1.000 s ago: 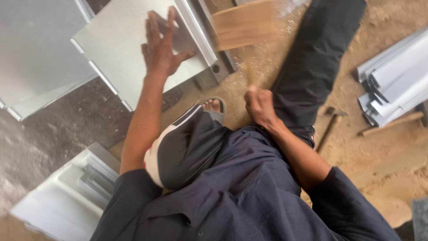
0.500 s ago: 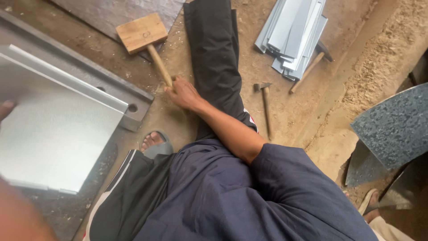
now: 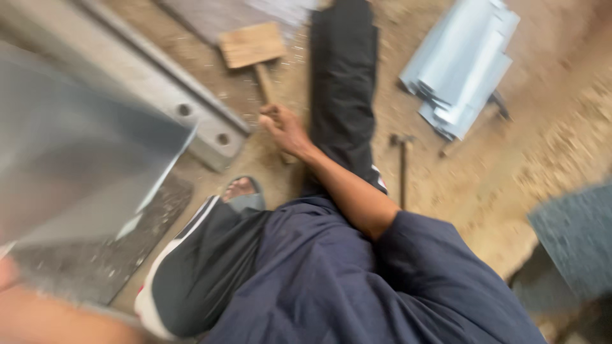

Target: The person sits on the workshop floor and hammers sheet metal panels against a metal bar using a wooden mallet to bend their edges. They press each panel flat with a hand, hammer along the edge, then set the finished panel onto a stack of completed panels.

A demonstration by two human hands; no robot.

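Right hand [image 3: 285, 129] stretched forward, fingers closed around wooden mallet [image 3: 255, 51] handle, left hand [image 3: 7, 271] blurred at frame edge (grip indiscernible), beside grey metal sheet [image 3: 76, 159]

Steel rail [image 3: 191, 111] crowds mallet [image 3: 255, 48]

— What did the right hand [image 3: 285, 129] close around?

— The handle of a wooden mallet [image 3: 253, 44]. It lay flat on the dusty floor, its pale rectangular head pointing away from the person and its thin handle running back beneath the fingers (the picture was blurred).

— Where was it?

— Just beside the outstretched dark trouser leg [image 3: 342, 83], on its left.
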